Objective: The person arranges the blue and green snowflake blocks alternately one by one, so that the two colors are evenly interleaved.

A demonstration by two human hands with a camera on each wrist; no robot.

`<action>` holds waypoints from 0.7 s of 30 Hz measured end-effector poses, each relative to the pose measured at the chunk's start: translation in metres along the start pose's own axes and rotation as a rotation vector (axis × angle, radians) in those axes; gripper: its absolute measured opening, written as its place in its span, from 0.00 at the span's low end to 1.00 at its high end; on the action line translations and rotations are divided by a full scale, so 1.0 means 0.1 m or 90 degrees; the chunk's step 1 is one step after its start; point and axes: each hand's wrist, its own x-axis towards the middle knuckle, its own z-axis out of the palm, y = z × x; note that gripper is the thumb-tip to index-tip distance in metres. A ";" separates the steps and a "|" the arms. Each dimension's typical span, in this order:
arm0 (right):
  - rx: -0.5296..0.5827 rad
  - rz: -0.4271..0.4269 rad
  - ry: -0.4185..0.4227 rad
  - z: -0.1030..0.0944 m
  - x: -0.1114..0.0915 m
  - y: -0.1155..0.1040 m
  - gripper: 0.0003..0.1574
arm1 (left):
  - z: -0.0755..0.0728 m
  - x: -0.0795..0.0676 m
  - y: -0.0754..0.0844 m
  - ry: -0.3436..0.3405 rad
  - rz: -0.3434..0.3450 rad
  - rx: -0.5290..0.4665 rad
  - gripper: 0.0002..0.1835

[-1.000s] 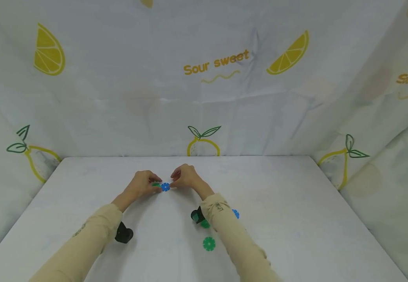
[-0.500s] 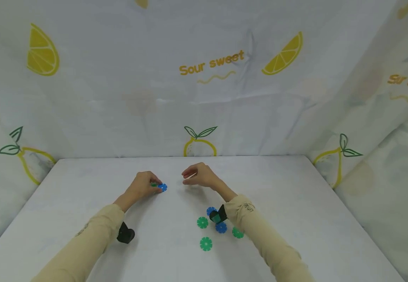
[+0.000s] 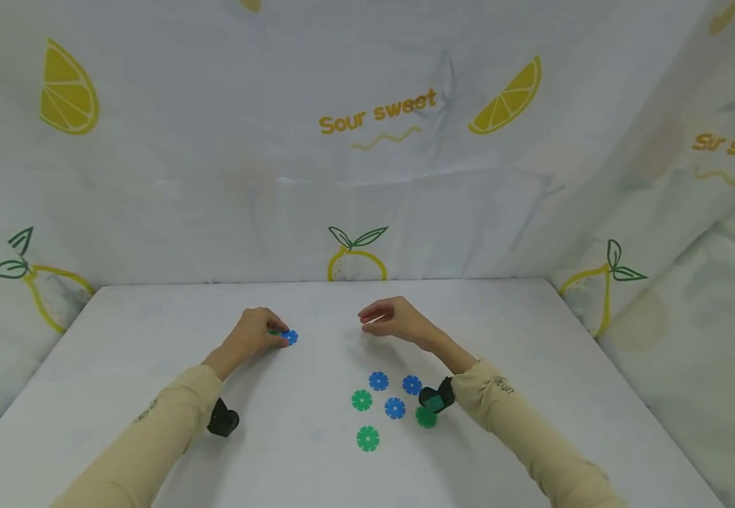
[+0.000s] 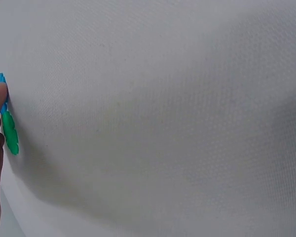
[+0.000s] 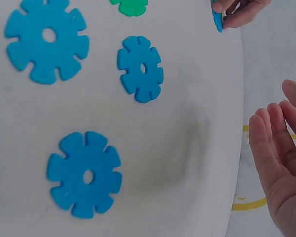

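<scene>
My left hand (image 3: 252, 334) pinches a blue snowflake disc (image 3: 291, 337) between thumb and fingers at the table's far left-centre. A green snowflake disc (image 4: 10, 132) adjoins the blue one, and the left wrist view shows the two edge-on in a line; the fingers partly cover them. My right hand (image 3: 398, 319) hovers over the table to the right, fingers relaxed, a gap between thumb and fingertips and nothing in it. Nearest to its wrist lie loose snowflake discs: three blue, one of them a blue disc (image 3: 378, 381), and three green, one a green disc (image 3: 368, 438).
The loose discs lie flat and apart on the white table (image 3: 317, 451), right of its middle. Black wrist cameras hang below both sleeves, the right camera (image 3: 437, 396) partly over a green disc. A lemon-print cloth (image 3: 247, 212) rises behind the table's back edge.
My right hand has come away from the blue disc and moved right, uncovering more loose discs. The left hand keeps its pinch in nearly the same spot. The head view has shifted slightly.
</scene>
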 end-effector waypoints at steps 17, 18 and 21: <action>0.057 0.002 -0.028 -0.15 -0.48 0.21 0.23 | -0.01 -0.01 0.06 -0.009 -0.013 0.003 0.12; 0.057 0.002 -0.029 -0.15 -0.51 0.21 0.23 | -0.01 -0.01 0.06 -0.009 -0.015 0.004 0.12; 0.047 -0.002 -0.031 -0.16 -0.60 0.23 0.23 | -0.01 -0.01 0.05 -0.009 -0.012 0.006 0.13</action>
